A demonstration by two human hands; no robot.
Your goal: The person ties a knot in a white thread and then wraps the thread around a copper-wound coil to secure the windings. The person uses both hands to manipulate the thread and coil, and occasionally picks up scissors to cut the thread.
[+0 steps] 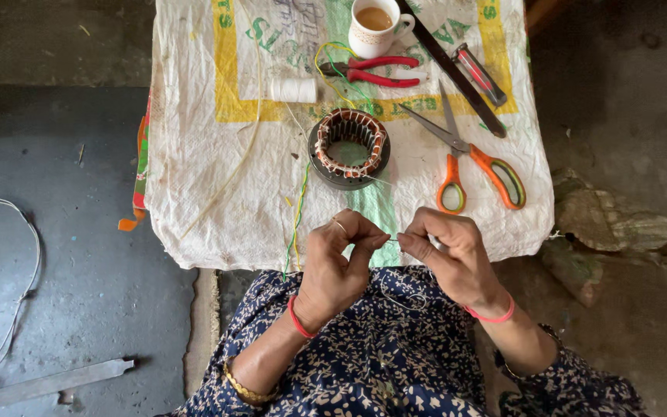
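Pinching one thin thread [393,241] between left hand [339,261] and right hand [452,259], just off the sack's [194,154] near edge, coil [348,147] beyond.

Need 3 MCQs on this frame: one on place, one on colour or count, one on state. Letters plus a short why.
1. Where do the orange-handled scissors lie relative to the wound stator ring?
A. To its right
B. To its left
C. Inside it

2. What colour are the pliers' handles?
A. Blue
B. Red
C. Black

3. What is the state of the cup?
A. Tipped over
B. Empty
C. Upright, holding a brown drink

Answers:
1 A: the scissors rest on the sack cloth right of the ring.
2 B: both handles show red.
3 C: it stands upright with brown liquid inside.

The left hand and right hand pinch a thin thread between them.
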